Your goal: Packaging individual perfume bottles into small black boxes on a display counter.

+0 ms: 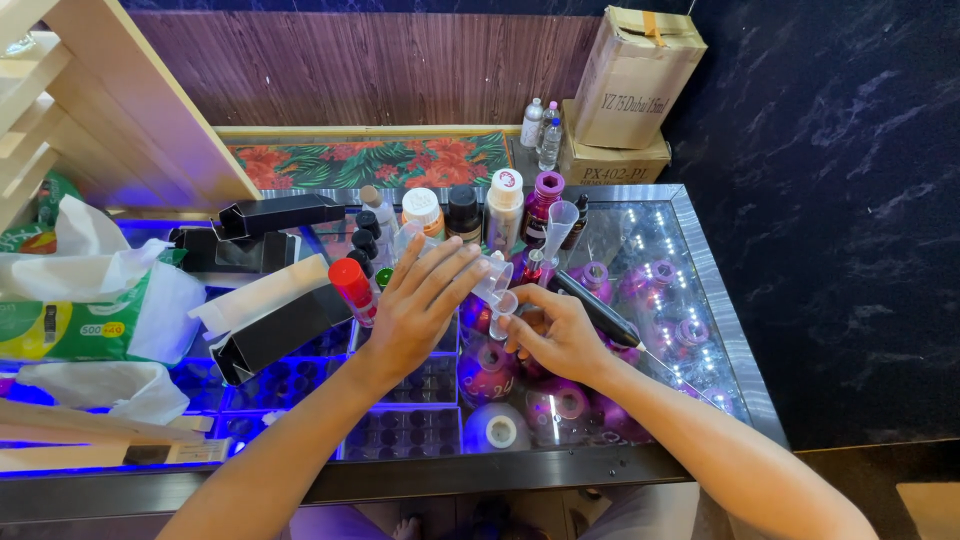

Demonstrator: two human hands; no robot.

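Dark marbled walls and a brown wood-grain panel close in a glass-topped display counter (690,240) with a metal rim, lit blue and purple from below. Over its middle, the left hand (415,310) has its fingers spread and extended, the fingertips pinching a small clear plastic measuring cup (493,280) that is tipped downward toward the right hand. The right hand (560,335) is curled in a grasp around a small object whose shape I cannot make out, its top sitting right beneath the cup's lip; a black pen-like tool (597,310) lies slanted across the glass just beyond its knuckles. Close to the left hand stands a red-capped bottle (352,288), and behind the fingers runs a row of small bottles: dark-capped ones, a white-capped orange bottle (424,210), a black-capped bottle (463,213), a tall white bottle (503,208) and a magenta bottle (541,205), with a clear funnel-like cup (559,228) beside it. Round purple perfume flasks (487,370) show under the glass near the right wrist. Farther left lie open black boxes (275,330), white tissue and a green tissue pack (70,325). At the back lies a floral cloth (370,160), with cardboard boxes (635,80) stacked in the corner
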